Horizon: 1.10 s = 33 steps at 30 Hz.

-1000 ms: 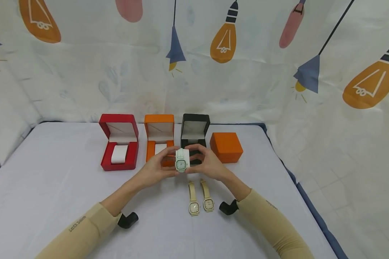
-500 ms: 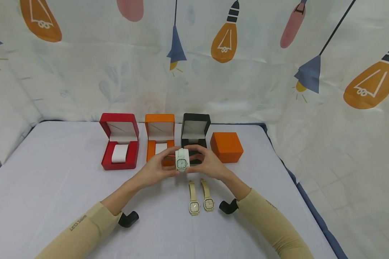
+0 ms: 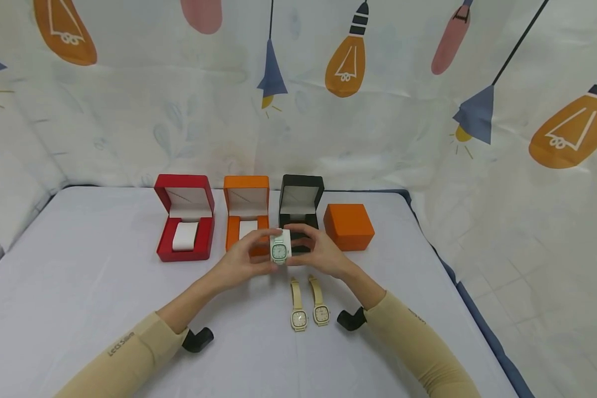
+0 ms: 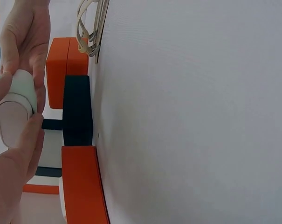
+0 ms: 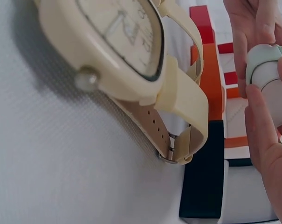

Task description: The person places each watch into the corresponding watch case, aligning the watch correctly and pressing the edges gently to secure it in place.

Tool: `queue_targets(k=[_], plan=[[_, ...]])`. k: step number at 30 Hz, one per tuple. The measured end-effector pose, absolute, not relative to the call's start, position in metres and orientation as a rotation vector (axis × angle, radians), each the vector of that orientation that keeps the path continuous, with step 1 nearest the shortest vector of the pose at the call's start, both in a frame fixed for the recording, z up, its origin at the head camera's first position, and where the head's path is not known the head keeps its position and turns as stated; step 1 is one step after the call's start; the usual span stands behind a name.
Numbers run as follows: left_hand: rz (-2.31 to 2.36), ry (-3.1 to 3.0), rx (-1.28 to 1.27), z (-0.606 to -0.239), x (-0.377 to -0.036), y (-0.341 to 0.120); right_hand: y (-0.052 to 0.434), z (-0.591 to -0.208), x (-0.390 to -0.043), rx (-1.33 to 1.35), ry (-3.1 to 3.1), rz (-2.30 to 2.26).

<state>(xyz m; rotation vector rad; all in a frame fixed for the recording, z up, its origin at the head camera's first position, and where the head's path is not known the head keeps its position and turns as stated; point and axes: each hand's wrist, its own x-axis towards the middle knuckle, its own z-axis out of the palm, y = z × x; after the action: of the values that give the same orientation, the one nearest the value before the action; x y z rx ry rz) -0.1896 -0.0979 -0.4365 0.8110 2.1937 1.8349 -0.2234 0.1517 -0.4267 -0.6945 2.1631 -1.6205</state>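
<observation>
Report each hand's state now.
Left hand: grips the white watch on its cushion.
Right hand: grips the same watch from the other side.

A staged tabletop set: cloth-covered table (image 3: 79,287), bulb-print backdrop sheet (image 3: 378,110), row of watch boxes (image 3: 246,213).

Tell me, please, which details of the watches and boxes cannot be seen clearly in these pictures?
- White watch: dial too small in head view; the hands cover its strap.
- Black box: the left hand and right hand hide its base.
- Closed orange box: lid hides the contents.
- Cream watch: cut off by the right wrist view's top edge.
</observation>
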Motion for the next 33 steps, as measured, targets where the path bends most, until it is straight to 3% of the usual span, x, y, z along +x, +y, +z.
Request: queue_targets(k=[10, 33], plan=[[1.759, 2.45, 0.875, -0.4402, -0.1898, -0.094, 0.1499, -0.4277, -0.2222, -0.691, 2.174, -1.634], [1.836, 2.343, 0.7, -0.4353, -0.1893, -0.0948, 0.1444, -0.4224, -0.2166, -0.721, 2.229, -1.631]])
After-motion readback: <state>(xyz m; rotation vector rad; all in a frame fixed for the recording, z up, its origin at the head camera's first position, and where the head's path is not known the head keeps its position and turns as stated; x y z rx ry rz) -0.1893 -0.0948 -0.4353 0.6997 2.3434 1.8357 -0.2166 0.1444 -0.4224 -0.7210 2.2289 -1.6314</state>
